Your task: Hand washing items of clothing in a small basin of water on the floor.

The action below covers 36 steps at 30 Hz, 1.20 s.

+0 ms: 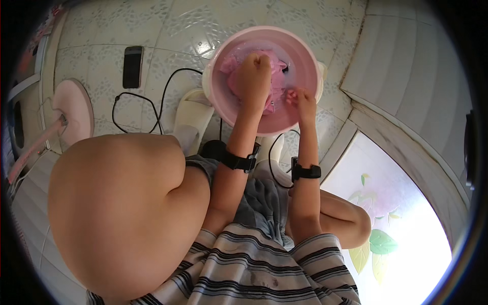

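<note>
A pink wash basin (220, 104) stands on the floor in front of me, with cloudy, sudsy water in it. Wet pink cloth (277, 81) lies bunched in the water, a small dark patch at its right side. Over the cloth, my left hand (254, 76) is closed in a fist with pink folds gathered against it. At the basin's right inner side, my right hand (305, 103) has its fingers curled inward close to the cloth's edge. Whatever its fingers may hold is too small to make out. Each forearm wears a black strap.
A dark phone (132, 67) lies on the tiled floor at the left, near a looping black cable (157, 109). Pale slippers (193, 114) are on my feet behind the basin. A pink round-based stand (76, 109) is far left; a floral glass panel (381, 203) borders the right.
</note>
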Tool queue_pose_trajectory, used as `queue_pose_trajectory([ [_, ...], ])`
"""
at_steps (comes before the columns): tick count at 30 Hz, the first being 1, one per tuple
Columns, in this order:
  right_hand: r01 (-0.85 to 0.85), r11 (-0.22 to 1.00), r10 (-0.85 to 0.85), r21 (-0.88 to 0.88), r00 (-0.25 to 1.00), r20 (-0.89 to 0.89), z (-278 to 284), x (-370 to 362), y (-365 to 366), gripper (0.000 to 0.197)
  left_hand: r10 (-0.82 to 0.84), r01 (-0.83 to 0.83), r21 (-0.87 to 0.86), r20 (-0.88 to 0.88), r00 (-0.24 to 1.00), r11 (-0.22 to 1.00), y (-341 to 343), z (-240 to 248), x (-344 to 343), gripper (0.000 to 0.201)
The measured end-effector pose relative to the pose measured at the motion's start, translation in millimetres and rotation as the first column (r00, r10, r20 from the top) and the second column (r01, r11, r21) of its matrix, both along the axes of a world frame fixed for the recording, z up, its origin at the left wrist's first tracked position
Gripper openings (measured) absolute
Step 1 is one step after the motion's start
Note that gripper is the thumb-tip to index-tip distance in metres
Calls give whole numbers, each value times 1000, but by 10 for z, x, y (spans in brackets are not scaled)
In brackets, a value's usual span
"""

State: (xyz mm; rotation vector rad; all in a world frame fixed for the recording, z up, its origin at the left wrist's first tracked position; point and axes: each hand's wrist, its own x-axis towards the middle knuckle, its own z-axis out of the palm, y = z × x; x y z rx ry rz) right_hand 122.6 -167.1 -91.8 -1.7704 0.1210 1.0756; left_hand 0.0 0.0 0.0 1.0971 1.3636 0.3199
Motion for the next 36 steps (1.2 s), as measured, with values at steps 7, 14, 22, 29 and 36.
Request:
queue_pose_trajectory([
  [7, -386, 869, 494, -310, 625, 605, -21, -446, 381, 29, 215, -1, 712, -210, 954, 703, 29, 17, -3, 14],
  [14, -280, 898, 438, -340, 644, 627, 144, -380, 323, 16, -261, 306, 609, -163, 951, 732, -86, -285, 22, 23],
  [22, -264, 948, 296, -175, 541, 787, 361, -387, 275, 8, -270, 446, 559, -372, 888, 699, -495, -762, -85, 26],
  [29, -121, 992, 105, -41, 592, 799, 607, -427, 339, 14, -92, 269, 748, -270, 958, 607, -311, -370, 47, 12],
  [36, -126, 989, 23, 78, 651, 759, 1037, -386, 562, 15, -133, 54, 770, 40, 990, 636, -224, -342, 98, 11],
])
